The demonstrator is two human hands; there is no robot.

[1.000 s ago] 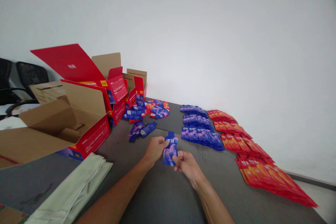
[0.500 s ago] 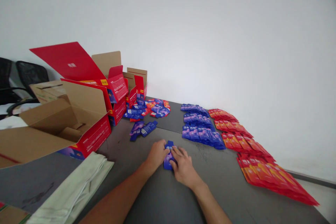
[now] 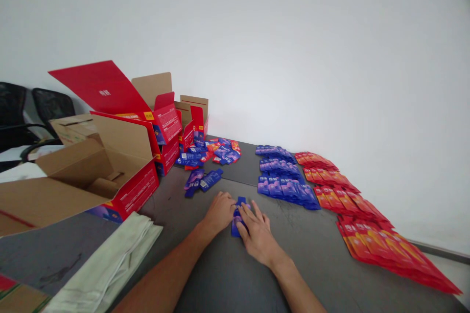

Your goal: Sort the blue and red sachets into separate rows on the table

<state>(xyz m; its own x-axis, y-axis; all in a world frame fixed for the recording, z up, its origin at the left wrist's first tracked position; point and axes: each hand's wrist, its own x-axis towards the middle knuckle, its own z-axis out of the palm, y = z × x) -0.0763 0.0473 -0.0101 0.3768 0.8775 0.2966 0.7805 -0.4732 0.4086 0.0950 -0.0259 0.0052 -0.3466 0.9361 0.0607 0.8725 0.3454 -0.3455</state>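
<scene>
A blue and purple sachet (image 3: pixel 236 229) with a narrow neck at its far end lies flat on the dark grey table, just ahead of me. My left hand (image 3: pixel 219 212) is at its upper left edge, fingers curled and closed on it; the thumb is mostly hidden. Across the sachet's right side rests my right hand (image 3: pixel 258 235), open, its fingers stretched out and pressing lightly on the surface. Two loose blue sachets (image 3: pixel 210 180) lie beyond my left hand. Rows of overlapping blue sachets (image 3: pixel 286 190) are to the right.
Fanned rows of red-orange sachets (image 3: pixel 389 249) run along the right side. A mixed pile of sachets (image 3: pixel 223 151) lies at the back. Open red cartons (image 3: pixel 137 195) stand at the left, with folded pale green cloth (image 3: pixel 110 264) before them. A white wall (image 3: pixel 293 58) rises behind.
My view has turned slightly left. My left hand's thumb has gone from the sachet's top out of sight, and the right hand's fingers have spread a little over it.
</scene>
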